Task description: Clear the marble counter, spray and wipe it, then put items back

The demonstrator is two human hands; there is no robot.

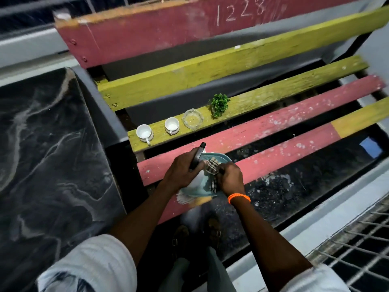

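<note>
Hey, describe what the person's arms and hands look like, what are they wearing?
Both hands are bare, no gloves. The right hand has an orange beaded bracelet at the wrist. The left hand wears nothing visible. Both forearms are bare, with pale, whitish sleeves pushed up near the elbows.

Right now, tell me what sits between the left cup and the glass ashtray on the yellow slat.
Head view: between the left cup and glass ashtray stands one second white cup.
</note>
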